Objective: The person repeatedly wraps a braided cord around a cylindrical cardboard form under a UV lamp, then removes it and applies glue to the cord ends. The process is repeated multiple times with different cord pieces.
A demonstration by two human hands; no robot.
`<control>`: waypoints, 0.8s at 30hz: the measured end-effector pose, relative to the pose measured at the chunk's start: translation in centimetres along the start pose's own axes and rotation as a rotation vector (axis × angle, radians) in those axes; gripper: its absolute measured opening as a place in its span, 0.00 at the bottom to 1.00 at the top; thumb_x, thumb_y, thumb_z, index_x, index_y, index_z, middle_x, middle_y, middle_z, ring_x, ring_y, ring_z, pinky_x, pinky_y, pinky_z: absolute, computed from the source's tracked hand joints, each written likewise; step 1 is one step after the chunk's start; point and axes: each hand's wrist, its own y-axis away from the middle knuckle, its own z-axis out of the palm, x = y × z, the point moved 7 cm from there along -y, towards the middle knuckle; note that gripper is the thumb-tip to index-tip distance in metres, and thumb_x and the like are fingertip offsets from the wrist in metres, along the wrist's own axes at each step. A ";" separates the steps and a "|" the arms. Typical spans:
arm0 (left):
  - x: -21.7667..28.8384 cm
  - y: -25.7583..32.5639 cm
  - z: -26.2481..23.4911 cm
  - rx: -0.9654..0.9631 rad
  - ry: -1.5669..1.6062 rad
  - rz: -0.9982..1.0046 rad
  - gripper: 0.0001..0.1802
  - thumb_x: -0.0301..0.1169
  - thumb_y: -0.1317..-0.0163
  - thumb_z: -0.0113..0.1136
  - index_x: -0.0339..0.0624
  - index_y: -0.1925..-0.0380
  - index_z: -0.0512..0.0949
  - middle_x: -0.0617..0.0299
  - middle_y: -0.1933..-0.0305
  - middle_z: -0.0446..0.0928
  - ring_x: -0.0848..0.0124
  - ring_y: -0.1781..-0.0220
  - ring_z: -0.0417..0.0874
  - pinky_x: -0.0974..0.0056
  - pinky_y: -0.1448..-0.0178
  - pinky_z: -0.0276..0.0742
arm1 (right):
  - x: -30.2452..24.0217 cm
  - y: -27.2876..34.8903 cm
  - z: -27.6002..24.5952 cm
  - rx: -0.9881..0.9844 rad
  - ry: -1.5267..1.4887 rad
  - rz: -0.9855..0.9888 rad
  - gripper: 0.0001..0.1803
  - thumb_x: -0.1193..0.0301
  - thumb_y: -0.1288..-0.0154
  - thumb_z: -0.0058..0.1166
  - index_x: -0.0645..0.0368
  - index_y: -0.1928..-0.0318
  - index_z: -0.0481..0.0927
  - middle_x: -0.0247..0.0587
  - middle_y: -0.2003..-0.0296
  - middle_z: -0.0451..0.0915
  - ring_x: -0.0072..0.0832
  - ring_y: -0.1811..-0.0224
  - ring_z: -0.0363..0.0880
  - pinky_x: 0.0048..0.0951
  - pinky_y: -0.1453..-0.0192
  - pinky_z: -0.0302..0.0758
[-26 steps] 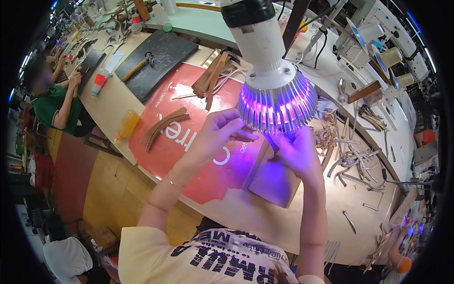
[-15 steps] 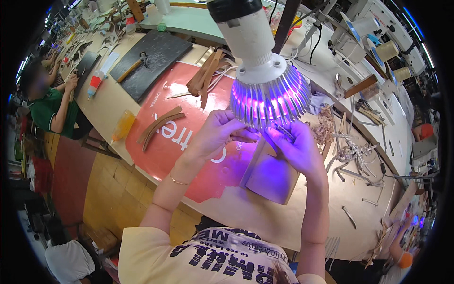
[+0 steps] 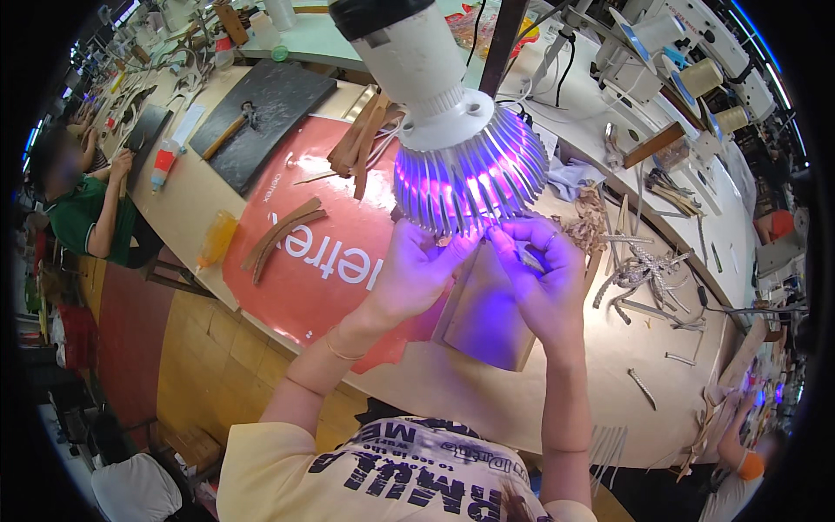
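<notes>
A finned lamp (image 3: 474, 170) glowing violet hangs over both hands and hides part of what lies between them. My left hand (image 3: 416, 271) is closed, thumb and fingers pinched just under the lamp's rim. Close beside it, almost fingertip to fingertip, my right hand (image 3: 546, 280) is closed too. A small greyish piece (image 3: 529, 259) shows among the right fingers, too small and too tinted to name. Below the hands lies a tan block-like piece (image 3: 485, 326), lit violet, on the worktable. What the left fingers pinch does not show.
A red sheet (image 3: 291, 291) covers the table to the left, with curved brown strips (image 3: 283, 235) on it. Further off lies a hammer (image 3: 230, 130) on a black slab (image 3: 291, 91). Braided cords (image 3: 648, 271) are heaped at right. A co-worker (image 3: 91, 209) sits at far left.
My left fingers have come closer to the right ones, from apart to nearly meeting. The whole view has shifted, so the lamp and table appear further left.
</notes>
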 end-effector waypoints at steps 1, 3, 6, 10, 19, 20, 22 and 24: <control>-0.3 -0.1 0.0 -0.006 0.017 -0.030 0.10 0.28 0.32 0.59 0.37 0.53 0.78 0.66 0.65 0.80 0.81 0.69 0.79 0.73 0.69 0.74 | 0.4 0.0 -0.3 -0.026 -0.077 0.042 0.05 0.76 0.36 0.61 0.63 0.60 0.83 0.32 0.68 0.79 0.14 0.68 0.74 0.20 0.65 0.70; -0.2 -0.3 -0.4 0.018 0.175 0.046 0.13 0.27 0.31 0.56 0.38 0.48 0.75 0.63 0.59 0.79 0.78 0.63 0.80 0.71 0.65 0.76 | 1.5 0.1 -1.4 -0.057 -0.199 0.178 0.05 0.76 0.34 0.60 0.63 0.59 0.83 0.27 0.69 0.78 0.12 0.69 0.72 0.18 0.66 0.68; -0.7 -1.4 -1.7 -0.027 0.348 0.107 0.16 0.29 0.28 0.51 0.39 0.43 0.70 0.59 0.51 0.77 0.73 0.54 0.80 0.67 0.56 0.79 | 2.3 0.8 -5.7 0.087 -0.244 0.208 0.07 0.73 0.31 0.56 0.63 0.59 0.82 0.21 0.77 0.72 0.09 0.77 0.66 0.15 0.73 0.62; -4.4 -4.6 -6.0 -0.022 0.569 0.117 0.18 0.35 0.28 0.53 0.46 0.41 0.69 0.60 0.46 0.75 0.66 0.46 0.78 0.63 0.53 0.78 | 3.9 3.7 -13.1 0.316 -0.430 0.218 0.06 0.72 0.29 0.51 0.62 0.62 0.77 0.18 0.84 0.60 0.08 0.84 0.52 0.16 0.80 0.47; -13.2 -9.2 -18.9 0.254 0.130 0.150 0.16 0.36 0.28 0.53 0.38 0.47 0.73 0.59 0.55 0.77 0.67 0.54 0.81 0.65 0.55 0.81 | 3.3 11.9 -24.3 0.716 0.018 0.178 0.09 0.70 0.30 0.52 0.63 0.62 0.80 0.20 0.83 0.64 0.07 0.84 0.49 0.17 0.79 0.45; -13.3 -9.1 -20.4 0.363 0.041 0.044 0.14 0.35 0.28 0.53 0.38 0.50 0.77 0.60 0.60 0.79 0.70 0.61 0.82 0.68 0.59 0.82 | 3.1 12.2 -24.3 0.721 0.124 0.267 0.09 0.71 0.31 0.53 0.65 0.63 0.81 0.25 0.81 0.71 0.09 0.82 0.60 0.15 0.77 0.54; -11.4 -8.3 -20.0 0.347 -0.304 0.115 0.12 0.31 0.34 0.57 0.39 0.52 0.77 0.66 0.63 0.79 0.73 0.63 0.81 0.69 0.60 0.77 | 3.0 10.9 -21.8 0.544 0.293 0.261 0.08 0.72 0.33 0.55 0.65 0.63 0.82 0.29 0.77 0.76 0.14 0.77 0.69 0.17 0.73 0.62; -8.3 -6.0 -18.0 0.445 -0.758 0.298 0.14 0.27 0.41 0.62 0.38 0.54 0.77 0.65 0.69 0.78 0.71 0.67 0.80 0.70 0.61 0.74 | 3.5 9.4 -18.1 0.424 0.433 0.260 0.07 0.73 0.35 0.57 0.65 0.63 0.83 0.35 0.72 0.81 0.21 0.70 0.78 0.21 0.67 0.71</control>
